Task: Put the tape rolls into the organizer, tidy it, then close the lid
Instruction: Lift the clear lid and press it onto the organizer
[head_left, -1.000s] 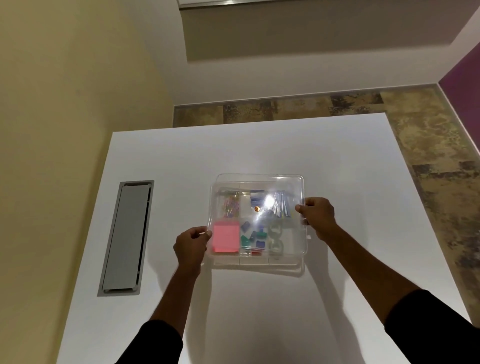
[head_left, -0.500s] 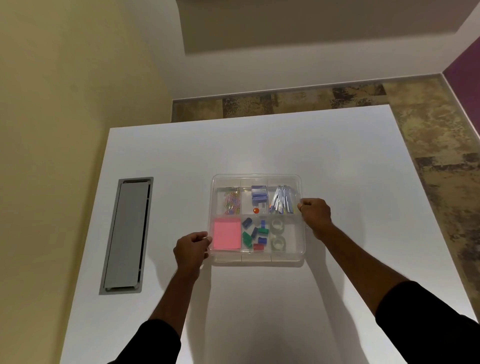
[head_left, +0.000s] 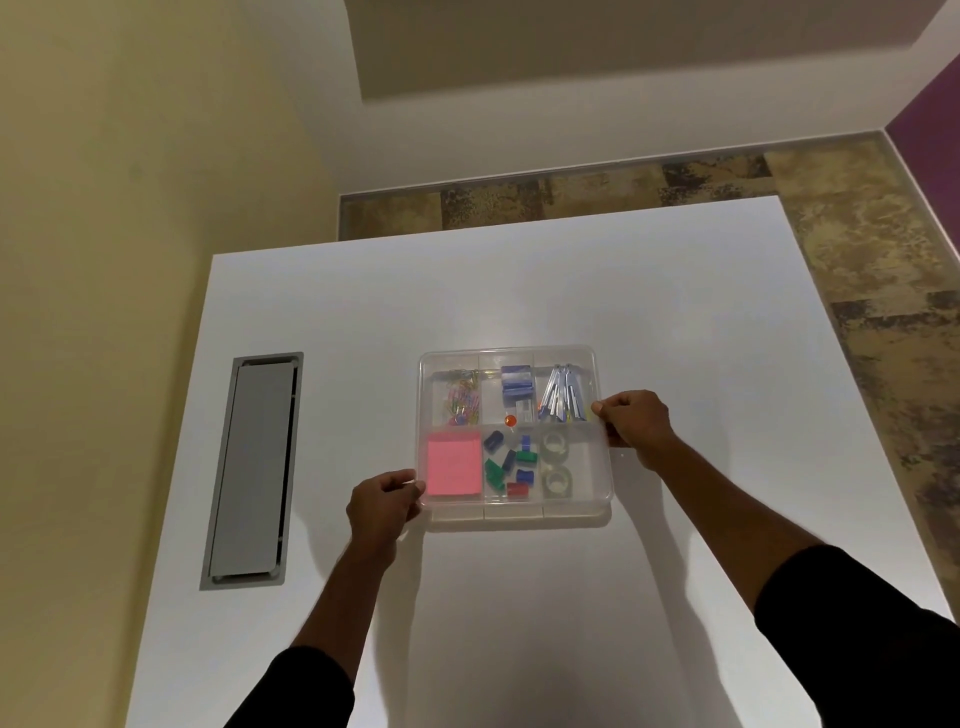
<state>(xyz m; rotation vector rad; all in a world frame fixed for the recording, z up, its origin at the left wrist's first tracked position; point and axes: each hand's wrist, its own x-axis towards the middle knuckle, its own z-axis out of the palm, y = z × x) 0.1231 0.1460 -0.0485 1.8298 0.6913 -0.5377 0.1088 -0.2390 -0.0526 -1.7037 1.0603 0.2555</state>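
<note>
A clear plastic organizer (head_left: 519, 513) sits mid-table with its transparent lid (head_left: 589, 470) lying flat on top. Two clear tape rolls (head_left: 554, 446) (head_left: 557, 481) lie one behind the other in the near right compartment. My left hand (head_left: 385, 500) pinches the lid's near left corner. At the right edge, my right hand (head_left: 635, 422) pinches the lid about halfway back. Through the lid I see pink sticky notes (head_left: 453, 465), coloured clips (head_left: 506, 467), paper clips (head_left: 462, 397) and metal clips (head_left: 561, 397).
The white table (head_left: 519, 623) carries a grey cable hatch (head_left: 254, 470) set flush at the left. Patterned floor shows beyond the far and right table edges. A yellow wall stands on the left.
The lid, held tilted over the organizer with glare on it, has come down flat onto the box. Both hands stayed at its edges and lowered with it.
</note>
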